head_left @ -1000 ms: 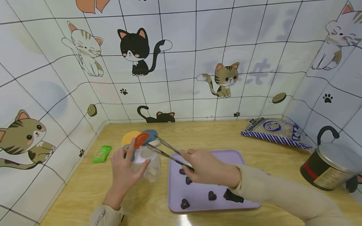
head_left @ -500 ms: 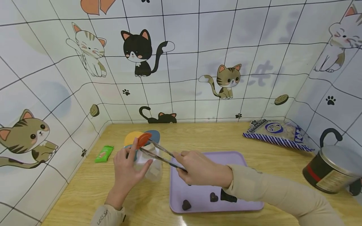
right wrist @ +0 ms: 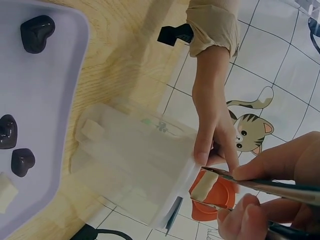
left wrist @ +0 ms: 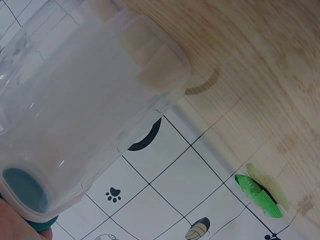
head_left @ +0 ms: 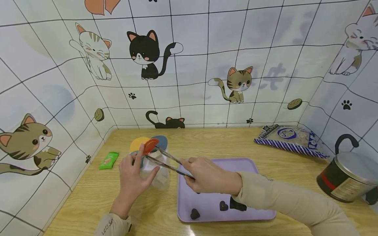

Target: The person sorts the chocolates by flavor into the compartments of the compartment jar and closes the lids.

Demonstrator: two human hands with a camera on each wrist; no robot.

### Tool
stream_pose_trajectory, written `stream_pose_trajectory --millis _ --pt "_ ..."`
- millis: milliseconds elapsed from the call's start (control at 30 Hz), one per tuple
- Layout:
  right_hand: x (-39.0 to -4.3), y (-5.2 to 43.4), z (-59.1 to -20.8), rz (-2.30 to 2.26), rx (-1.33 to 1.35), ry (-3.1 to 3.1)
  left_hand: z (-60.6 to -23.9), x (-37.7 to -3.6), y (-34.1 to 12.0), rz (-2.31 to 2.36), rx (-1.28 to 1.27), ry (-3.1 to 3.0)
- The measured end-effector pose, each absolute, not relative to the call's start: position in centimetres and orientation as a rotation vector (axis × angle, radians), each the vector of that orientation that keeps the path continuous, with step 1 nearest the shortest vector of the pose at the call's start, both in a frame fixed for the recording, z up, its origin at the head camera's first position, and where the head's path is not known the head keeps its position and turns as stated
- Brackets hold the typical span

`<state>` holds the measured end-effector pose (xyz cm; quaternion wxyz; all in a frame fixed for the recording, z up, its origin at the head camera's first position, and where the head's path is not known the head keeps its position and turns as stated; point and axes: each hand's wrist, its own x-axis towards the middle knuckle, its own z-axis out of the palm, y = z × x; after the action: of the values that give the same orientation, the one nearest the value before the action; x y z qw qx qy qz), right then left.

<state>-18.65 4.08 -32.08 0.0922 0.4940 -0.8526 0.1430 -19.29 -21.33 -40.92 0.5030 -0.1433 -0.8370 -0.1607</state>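
My left hand (head_left: 131,178) holds a clear plastic container (head_left: 160,179) by its top, with the index finger against a raised orange flap lid (head_left: 150,146). Yellow and blue lids (head_left: 160,142) show behind it. Pale pieces (left wrist: 160,70) lie at the container's bottom. In my right hand (head_left: 208,177) are metal tongs (head_left: 169,164), gripped midway, tips over the container's top. Between those tips sits a cream-coloured block (right wrist: 205,186), close to the orange lid. How far the block is from the opening is hard to tell.
A lilac tray (head_left: 186,203) with dark heart-shaped pieces (head_left: 195,214) lies beneath my right forearm. At the left is a small green packet (head_left: 109,160). A blue-and-white bag (head_left: 290,139) and a dark can (head_left: 344,177) stand at the right, near the cat-patterned walls.
The tongs moved a little left and down to the container's top between the first frame and the second. Since then the hands look nearly still. My left hand keeps its hold.
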Motion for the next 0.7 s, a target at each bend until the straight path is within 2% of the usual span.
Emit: stream_pose_trajectory --millis 700 --pt "-18.5 5.2 -32.2 0.493 1.416 -2.607 -40.9 -19.2 -21.1 -0.394 -0.345 -2.008"
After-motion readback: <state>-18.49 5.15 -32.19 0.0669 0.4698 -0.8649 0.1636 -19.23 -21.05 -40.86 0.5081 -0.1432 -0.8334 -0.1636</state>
